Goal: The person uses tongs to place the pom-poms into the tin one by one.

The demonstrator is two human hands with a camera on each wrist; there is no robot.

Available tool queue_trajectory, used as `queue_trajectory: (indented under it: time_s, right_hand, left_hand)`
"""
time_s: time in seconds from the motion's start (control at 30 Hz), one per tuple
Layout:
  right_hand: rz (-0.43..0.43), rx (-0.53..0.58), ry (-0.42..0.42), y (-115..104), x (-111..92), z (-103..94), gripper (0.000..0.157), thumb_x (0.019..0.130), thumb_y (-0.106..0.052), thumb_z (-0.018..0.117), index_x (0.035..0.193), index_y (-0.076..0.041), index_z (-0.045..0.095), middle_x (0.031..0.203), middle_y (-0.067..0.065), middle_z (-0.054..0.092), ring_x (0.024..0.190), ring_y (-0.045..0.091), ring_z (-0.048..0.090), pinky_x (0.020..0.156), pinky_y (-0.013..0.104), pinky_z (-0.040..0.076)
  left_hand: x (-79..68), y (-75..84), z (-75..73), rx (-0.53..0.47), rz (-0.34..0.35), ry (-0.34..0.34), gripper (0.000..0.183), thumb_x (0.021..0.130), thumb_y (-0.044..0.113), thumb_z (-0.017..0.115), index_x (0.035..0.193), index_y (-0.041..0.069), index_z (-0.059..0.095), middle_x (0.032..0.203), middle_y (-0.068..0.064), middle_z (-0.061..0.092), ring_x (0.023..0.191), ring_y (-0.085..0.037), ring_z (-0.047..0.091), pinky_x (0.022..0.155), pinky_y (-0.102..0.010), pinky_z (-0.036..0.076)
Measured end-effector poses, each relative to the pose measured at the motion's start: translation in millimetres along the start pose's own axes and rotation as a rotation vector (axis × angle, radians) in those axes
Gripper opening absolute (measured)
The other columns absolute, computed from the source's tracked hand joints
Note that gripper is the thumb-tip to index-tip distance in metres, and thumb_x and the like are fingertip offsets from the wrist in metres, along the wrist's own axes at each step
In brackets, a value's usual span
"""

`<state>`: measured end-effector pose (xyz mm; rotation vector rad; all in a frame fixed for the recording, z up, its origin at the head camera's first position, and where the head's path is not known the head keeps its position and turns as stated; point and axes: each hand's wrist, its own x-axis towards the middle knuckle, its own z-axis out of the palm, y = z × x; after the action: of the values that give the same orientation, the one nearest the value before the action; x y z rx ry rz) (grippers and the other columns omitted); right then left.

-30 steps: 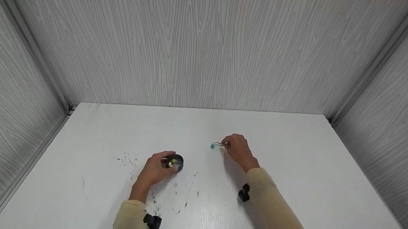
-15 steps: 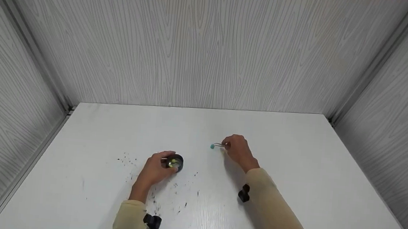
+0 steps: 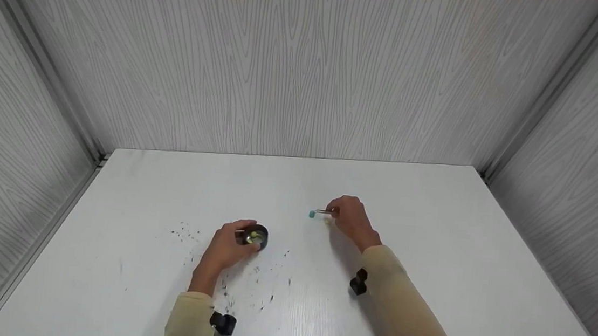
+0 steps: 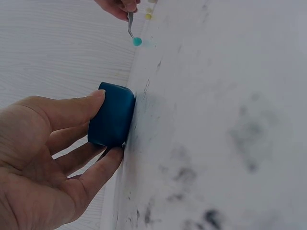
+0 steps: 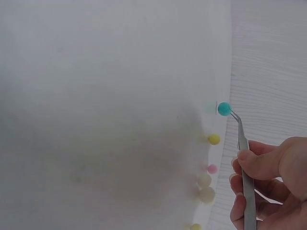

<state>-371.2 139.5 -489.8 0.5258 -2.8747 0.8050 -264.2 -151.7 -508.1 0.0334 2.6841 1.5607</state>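
Observation:
My left hand point(image 3: 227, 245) grips a small dark blue cup point(image 4: 112, 115) between thumb and fingers, steadying it on the white table. From above, yellow-green balls point(image 3: 254, 235) show inside the cup. In my right hand point(image 5: 268, 177) are bent-tip metal tweezers point(image 5: 247, 177), pinched between thumb and fingers. Their tips meet the edge of a teal ball point(image 5: 224, 109), which sits right at the tabletop, to the right of the cup in the head view. Just below the tweezers lies a yellow ball point(image 5: 214, 139).
A pink ball point(image 5: 212, 168), two cream balls point(image 5: 206, 194) and another yellow ball point(image 5: 195, 227) lie on the table near my right hand. Dark specks and smudges point(image 3: 226, 291) mark the tabletop around the cup. Wood-grain panels point(image 3: 308, 66) enclose the back and sides.
The tweezers' arms looked spread apart a second ago and now appear drawn together at the teal ball. Both hands and the cup have hardly moved.

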Motion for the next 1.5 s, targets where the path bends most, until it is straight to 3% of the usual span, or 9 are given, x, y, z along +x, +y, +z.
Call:
queue_trajectory:
  time_s: [0.37, 0.93, 1.5]
  right_hand:
    - [-0.043, -0.014, 0.014, -2.8, -5.5, -5.0, 0.018, 0.093, 0.008, 0.066, 0.098, 0.000, 0.081, 0.101, 0.017, 0.076, 0.103, 0.033, 0.070, 0.092, 0.046, 0.058]
    - [-0.019, 0.058, 0.008, -15.9, -14.0, -5.6, 0.021, 0.094, 0.008, 0.066, 0.100, -0.004, 0.082, 0.101, 0.013, 0.076, 0.098, 0.029, 0.070, 0.086, 0.043, 0.059]
    - [-0.108, 0.052, 0.044, -25.3, -23.3, -4.1, 0.020, 0.090, 0.011, 0.069, 0.097, -0.002, 0.082, 0.094, 0.014, 0.076, 0.092, 0.028, 0.071, 0.080, 0.041, 0.061]
  left_hand:
    - [-1.5, -1.3, -0.4, 0.025, 0.008, 0.009, 0.054, 0.091, 0.006, 0.076, 0.142, 0.004, 0.060, 0.140, -0.022, 0.063, 0.127, -0.038, 0.064, 0.109, -0.053, 0.050]
    - [-1.5, -1.3, -4.0, 0.025, 0.000, 0.011, 0.055, 0.091, 0.005, 0.075, 0.144, 0.004, 0.058, 0.142, -0.023, 0.061, 0.129, -0.041, 0.061, 0.110, -0.054, 0.049]
    - [0.8, -3.7, 0.8, 0.018, 0.021, 0.007, 0.055, 0.092, 0.005, 0.075, 0.144, 0.003, 0.058, 0.142, -0.023, 0.061, 0.129, -0.041, 0.062, 0.110, -0.054, 0.049]
